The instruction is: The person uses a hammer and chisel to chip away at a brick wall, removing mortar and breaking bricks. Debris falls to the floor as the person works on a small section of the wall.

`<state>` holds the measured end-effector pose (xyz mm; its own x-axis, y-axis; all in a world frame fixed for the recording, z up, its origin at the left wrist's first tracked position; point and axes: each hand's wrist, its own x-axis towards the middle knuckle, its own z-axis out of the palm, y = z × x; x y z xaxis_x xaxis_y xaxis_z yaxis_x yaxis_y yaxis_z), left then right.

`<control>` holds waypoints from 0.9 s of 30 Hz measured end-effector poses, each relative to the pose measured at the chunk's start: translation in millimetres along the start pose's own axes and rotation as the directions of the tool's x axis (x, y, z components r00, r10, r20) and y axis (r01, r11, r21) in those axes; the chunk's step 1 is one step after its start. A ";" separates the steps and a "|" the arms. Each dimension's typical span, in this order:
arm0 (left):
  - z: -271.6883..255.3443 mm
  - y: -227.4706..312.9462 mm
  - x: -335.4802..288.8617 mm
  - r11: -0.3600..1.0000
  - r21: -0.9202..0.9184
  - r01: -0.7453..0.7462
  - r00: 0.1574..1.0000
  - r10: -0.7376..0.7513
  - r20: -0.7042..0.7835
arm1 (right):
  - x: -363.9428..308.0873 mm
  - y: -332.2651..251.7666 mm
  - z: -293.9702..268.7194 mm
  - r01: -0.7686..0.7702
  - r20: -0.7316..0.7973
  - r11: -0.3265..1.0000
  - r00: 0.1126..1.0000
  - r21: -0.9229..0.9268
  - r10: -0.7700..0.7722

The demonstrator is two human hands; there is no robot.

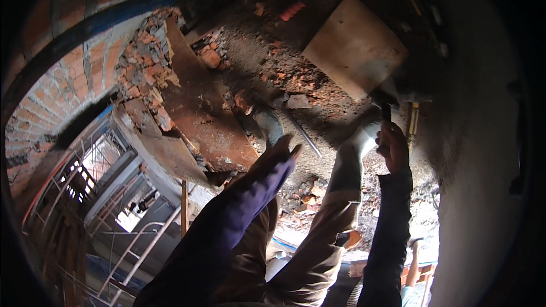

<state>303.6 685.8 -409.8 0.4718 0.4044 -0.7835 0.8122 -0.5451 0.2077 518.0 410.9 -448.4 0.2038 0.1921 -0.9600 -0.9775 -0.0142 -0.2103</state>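
My right hand point(392, 145) is closed round the dark handle of a hammer point(386, 111), whose head points away from me near my right boot point(368, 136). My left hand point(278, 152) is in front of my left boot point(268, 125), its fingers apart and nothing visible in them. Just beyond its fingertips, a thin metal rod point(303, 132) lies on the rubble-strewn floor. To the right of the held hammer lies another hammer with a yellowish handle point(414, 118).
A square wooden board point(356, 45) lies ahead. Brown planks point(205, 119) and broken brick point(145, 57) are on the left, beside a drop with scaffolding point(136, 256). A brick wall point(68, 79) curves along the left; a plain wall point(478, 165) stands right. Part of another person's arm point(413, 264) shows below.
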 end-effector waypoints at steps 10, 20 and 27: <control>100.6 81.9 222.5 0.338 -0.739 0.583 0.774 -0.506 0.380 | 12.4 1.3 16.5 0.001 -0.105 0.994 0.994 -0.108 -0.012; 54.4 123.7 173.6 -0.267 -0.803 0.534 0.799 -0.153 0.582 | 12.6 18.7 23.6 0.017 -0.166 0.994 0.985 -0.106 -0.035; 21.3 148.6 186.7 -0.300 -0.823 0.483 0.870 0.061 0.488 | 16.5 26.4 30.3 0.019 -0.184 1.000 0.983 -0.005 -0.020</control>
<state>505.0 664.6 -537.7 0.2926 -0.0399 -0.9554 0.2659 0.9631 0.0412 493.9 443.4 -464.2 0.2298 0.0081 -0.9732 -0.9731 -0.0155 -0.2299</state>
